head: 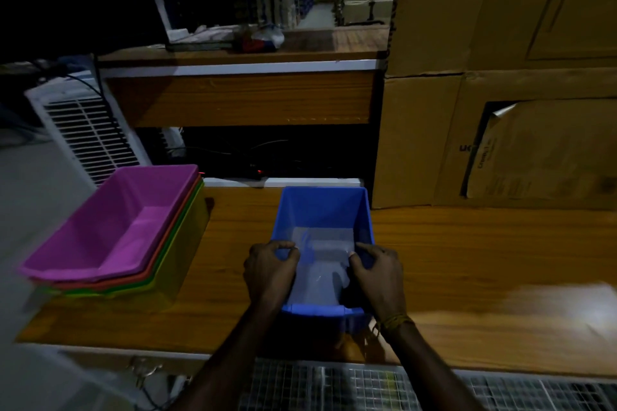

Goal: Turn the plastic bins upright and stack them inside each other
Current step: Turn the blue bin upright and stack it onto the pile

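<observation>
Blue rectangular plastic bin (322, 210) sits upright on the wooden bench (467, 260), near the front edge, open top up, pale glossy floor inside catching glare. My left hand (270, 269) curls over its left rim, fingers bent and closed on the edge; my right hand (379, 269) grips the right rim the same way, yellow thread at that wrist. One blue bin alone. At the bench's left edge, a nested stack of four upright bins (110, 237): magenta on top, then red, green, yellow outermost. Cardboard boxes (500, 77) stand along the back right corner.
</observation>
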`<state>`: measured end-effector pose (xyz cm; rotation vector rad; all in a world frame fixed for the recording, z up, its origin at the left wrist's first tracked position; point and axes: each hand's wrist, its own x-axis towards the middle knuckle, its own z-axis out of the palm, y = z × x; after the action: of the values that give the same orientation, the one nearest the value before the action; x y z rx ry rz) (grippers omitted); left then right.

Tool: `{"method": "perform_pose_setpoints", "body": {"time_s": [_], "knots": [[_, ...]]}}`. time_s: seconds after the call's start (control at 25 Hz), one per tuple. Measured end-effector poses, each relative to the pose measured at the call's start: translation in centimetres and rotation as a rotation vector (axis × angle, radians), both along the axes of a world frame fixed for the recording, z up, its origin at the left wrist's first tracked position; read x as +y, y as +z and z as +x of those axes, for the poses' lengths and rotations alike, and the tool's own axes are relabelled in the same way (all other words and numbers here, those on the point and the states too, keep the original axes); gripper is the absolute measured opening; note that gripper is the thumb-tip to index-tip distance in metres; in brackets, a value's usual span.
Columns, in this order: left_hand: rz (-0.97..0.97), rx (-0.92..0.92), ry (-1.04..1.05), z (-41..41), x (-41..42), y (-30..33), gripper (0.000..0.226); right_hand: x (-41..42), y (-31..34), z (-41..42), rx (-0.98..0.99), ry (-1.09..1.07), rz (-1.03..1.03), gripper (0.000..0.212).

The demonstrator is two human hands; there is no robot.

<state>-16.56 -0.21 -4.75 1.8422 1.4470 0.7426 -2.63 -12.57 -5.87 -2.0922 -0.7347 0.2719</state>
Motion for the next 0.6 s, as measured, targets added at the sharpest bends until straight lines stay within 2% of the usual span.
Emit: {"method": "perform_pose_setpoints", "body": {"time_s": [0.16, 0.28, 0.4, 0.6], "knots": [[0.044, -0.005, -0.073, -2.1, 1.3, 1.3, 0.024, 2.0, 1.5, -1.4, -0.013, 0.014, 0.041, 0.051], [0.065, -0.041, -0.075, -4.4, 3.8, 3.4, 0.014, 4.5, 3.4, -3.7, -0.020, 0.015, 0.101, 0.056], [0.147, -0.124, -0.086, -7.6, 6.9, 6.6, 0.015, 7.5, 6.7, -7.0, -0.035, 0.029, 0.142, 0.051], [0.322, -0.189, -0.069, -13.7, 14.1, 12.5, 0.035, 13.0, 12.9, -13.2, -0.154, 0.027, 0.263, 0.043]]}}
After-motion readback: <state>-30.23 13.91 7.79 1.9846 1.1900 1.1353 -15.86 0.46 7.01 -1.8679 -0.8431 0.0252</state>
